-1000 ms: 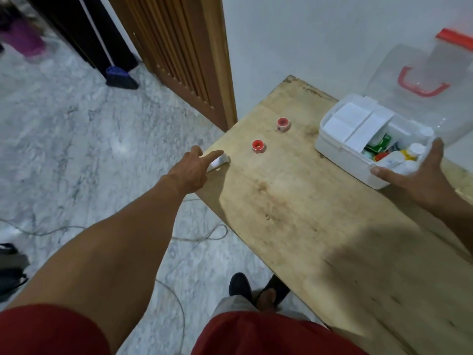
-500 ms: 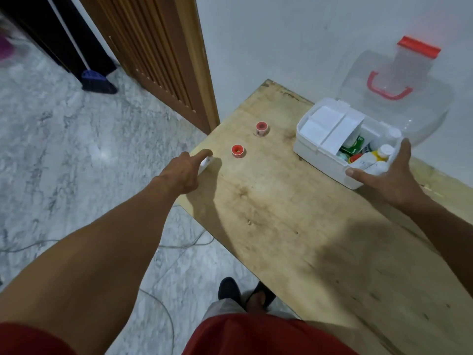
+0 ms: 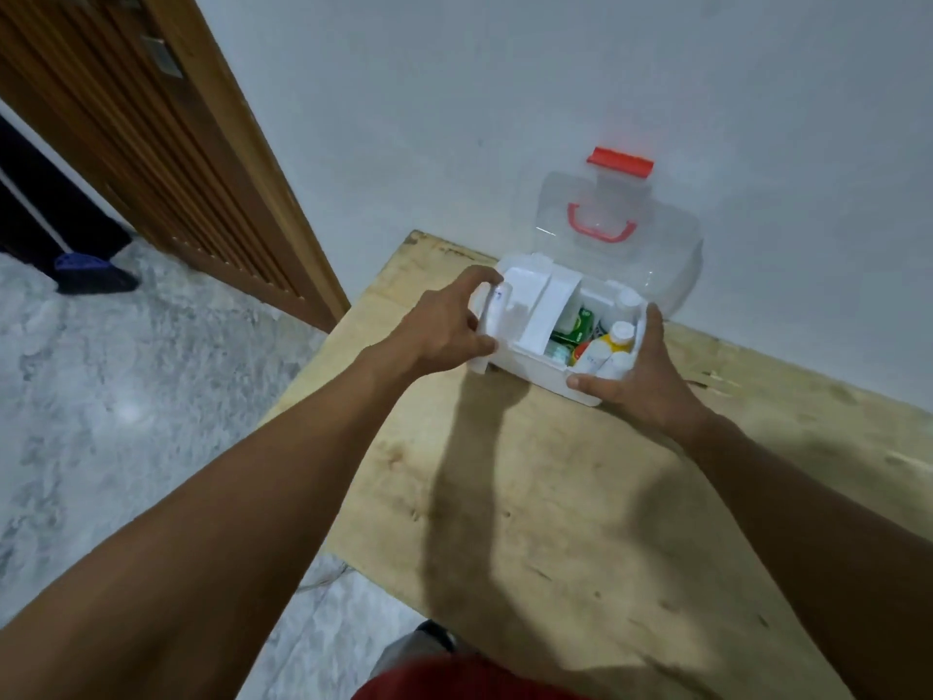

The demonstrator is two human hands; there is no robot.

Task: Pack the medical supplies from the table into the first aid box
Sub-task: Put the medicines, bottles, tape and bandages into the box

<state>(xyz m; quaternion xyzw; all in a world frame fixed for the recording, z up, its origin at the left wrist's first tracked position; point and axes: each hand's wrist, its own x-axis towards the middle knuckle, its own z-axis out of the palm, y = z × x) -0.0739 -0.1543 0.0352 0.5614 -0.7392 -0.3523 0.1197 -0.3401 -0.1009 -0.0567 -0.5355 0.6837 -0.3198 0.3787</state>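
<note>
Toward the far left corner of the bench (image 3: 555, 497), the left hand (image 3: 444, 328) has its fingers curled round a small white item (image 3: 494, 310), held at the left end of the open first aid box (image 3: 535, 368). The right hand (image 3: 643, 378) clasps the box's near right corner. My worry is that the item catches the inner tray (image 3: 537, 308), slips outside and drops off the bench edge

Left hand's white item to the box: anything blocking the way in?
Nothing visible. The lid stands open, and the left hand holds the white item right over the white tray at the left end of the box.
</note>
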